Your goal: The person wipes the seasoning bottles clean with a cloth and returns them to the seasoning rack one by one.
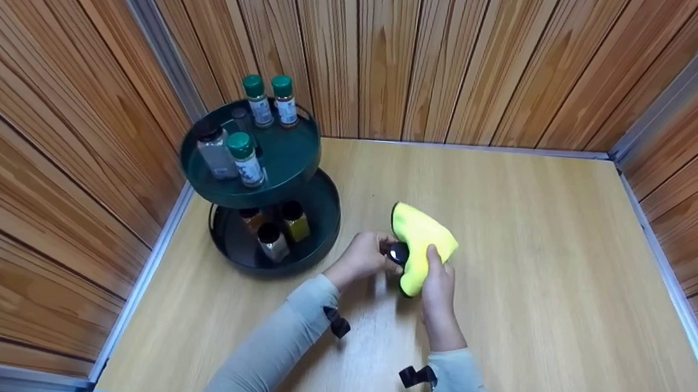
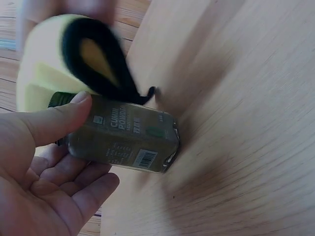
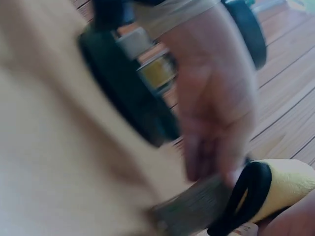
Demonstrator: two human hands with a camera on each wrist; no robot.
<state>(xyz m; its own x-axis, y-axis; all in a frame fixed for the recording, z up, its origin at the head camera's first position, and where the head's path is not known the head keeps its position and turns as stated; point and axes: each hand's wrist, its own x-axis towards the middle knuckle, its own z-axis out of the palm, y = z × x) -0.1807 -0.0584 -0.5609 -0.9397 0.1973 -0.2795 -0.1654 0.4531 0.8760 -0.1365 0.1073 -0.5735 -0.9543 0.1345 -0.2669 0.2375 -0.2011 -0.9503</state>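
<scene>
My left hand (image 1: 361, 259) grips a spice jar (image 2: 130, 135) labelled cumin powder, thumb on one side and fingers beneath. Its dark cap (image 1: 398, 253) faces up in the head view. In my right hand (image 1: 439, 290) is a yellow cloth (image 1: 422, 236) with black edging, the thumb pressed on top of it. The folded cloth lies against the jar, its black edge overlapping the jar's side in the left wrist view. The right fingers are mostly hidden behind the cloth.
A dark green two-tier round rack (image 1: 289, 160) stands at the left. Its upper tier carries several jars, including green-capped bottles (image 1: 246, 160); dark-capped jars (image 1: 273, 243) stand on the lower tier. Wood-panelled walls (image 1: 385, 55) enclose the wooden table (image 1: 536, 267).
</scene>
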